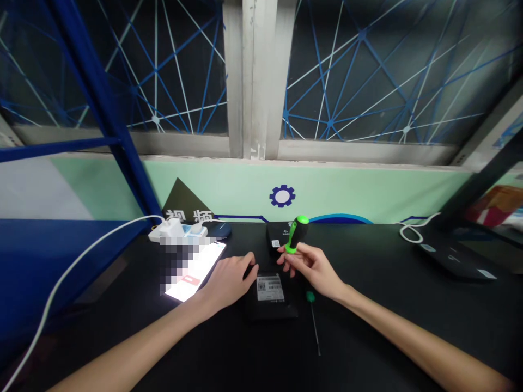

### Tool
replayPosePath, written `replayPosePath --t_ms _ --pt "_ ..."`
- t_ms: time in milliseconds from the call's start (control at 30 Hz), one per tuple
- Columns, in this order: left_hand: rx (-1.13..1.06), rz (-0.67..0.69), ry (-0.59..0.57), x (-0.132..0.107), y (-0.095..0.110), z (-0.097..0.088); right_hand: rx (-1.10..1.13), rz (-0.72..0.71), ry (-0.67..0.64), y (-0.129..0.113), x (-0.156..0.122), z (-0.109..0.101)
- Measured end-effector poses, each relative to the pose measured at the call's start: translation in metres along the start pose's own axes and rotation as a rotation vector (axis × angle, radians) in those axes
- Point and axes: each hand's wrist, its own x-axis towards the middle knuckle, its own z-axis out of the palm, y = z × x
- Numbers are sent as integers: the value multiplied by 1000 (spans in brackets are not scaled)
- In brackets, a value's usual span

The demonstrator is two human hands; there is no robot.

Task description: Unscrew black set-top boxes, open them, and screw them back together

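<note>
My right hand [312,267] is closed round a screwdriver [295,234] with a green and black handle, held upright above the black tabletop [368,305]. My left hand [226,283] rests with curled fingers on the left edge of a small flat black device [270,296] that bears a white label. A second black device [275,237] with a small sticker lies just behind it. To the right of the labelled device a thin screwdriver [314,321] with a small green knob lies flat.
A lit phone [196,272] lies left of my left hand. Behind it sit a white power strip [175,231] with a white cable [61,283] and a dark mouse [218,230]. A black box [453,253] with a white cord stands at the right.
</note>
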Motion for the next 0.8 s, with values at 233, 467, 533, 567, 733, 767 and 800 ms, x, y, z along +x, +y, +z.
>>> replayPosePath --t_ms 233,467,533,567,733,767,800 --pt "0 5 -12 0 1 -1 -220 -127 148 10 -3 1" --pt "-15 -1 -19 1 2 -3 -205 -155 210 17 -5 8" --pt "-15 -3 -21 1 2 -3 -193 -145 215 17 -4 9" --pt "-15 -2 -21 1 2 -3 -188 -141 217 17 -4 10" --pt "-15 1 -18 1 2 -3 -218 -154 229 18 -3 11" --pt "-17 1 -20 1 2 -3 -224 -158 234 19 -3 11" --pt "-19 2 -24 1 2 -3 -230 -163 237 19 -3 11"
